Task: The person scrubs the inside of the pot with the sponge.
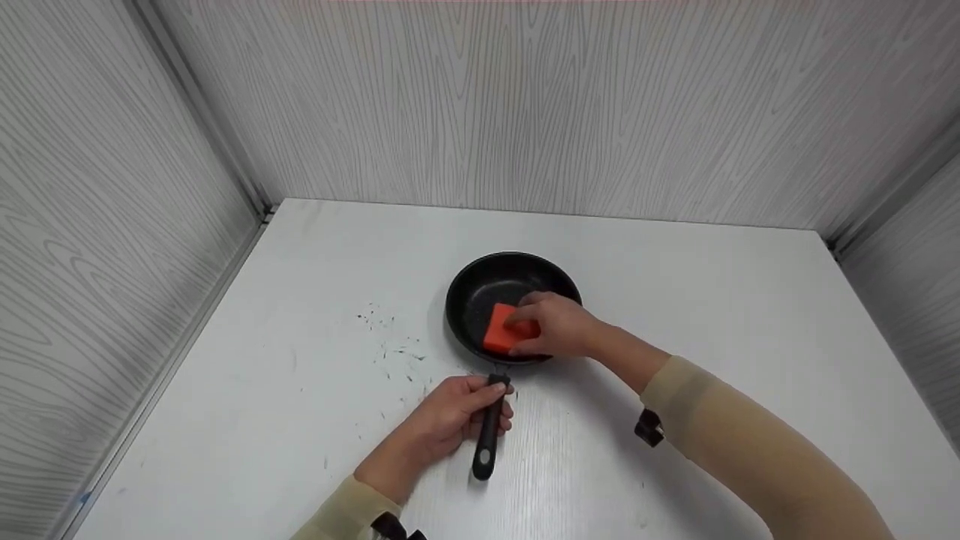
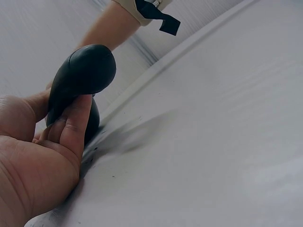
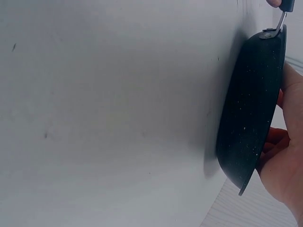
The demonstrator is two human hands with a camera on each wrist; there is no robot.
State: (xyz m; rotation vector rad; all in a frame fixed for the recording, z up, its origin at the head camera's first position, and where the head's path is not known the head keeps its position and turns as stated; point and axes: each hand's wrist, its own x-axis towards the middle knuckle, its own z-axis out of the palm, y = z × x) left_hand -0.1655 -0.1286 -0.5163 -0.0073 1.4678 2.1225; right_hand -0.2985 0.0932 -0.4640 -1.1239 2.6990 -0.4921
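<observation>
A black frying pan [image 1: 491, 274] sits on the white table with its handle [image 1: 489, 435] pointing toward me. My left hand [image 1: 454, 412] grips that handle near the pan, thumb lying along its top; the left wrist view shows the fingers curled under the handle [image 2: 83, 71]. Inside the pan, my right hand [image 1: 555, 326] holds an orange-red sponge [image 1: 498, 330] against the lower part of the pan's inner surface, thumb and fingers round it. From the right wrist, the pan's speckled outer wall [image 3: 248, 104] hides the sponge and most of the fingers of the right hand [image 3: 289, 161].
Dark specks and scratches [image 1: 397, 352] mark the white table [image 1: 712, 322] left of the pan. Wood-grain panels [image 1: 525, 105] enclose the table at the back and on both sides. A black strap [image 1: 649, 427] hangs from the right sleeve.
</observation>
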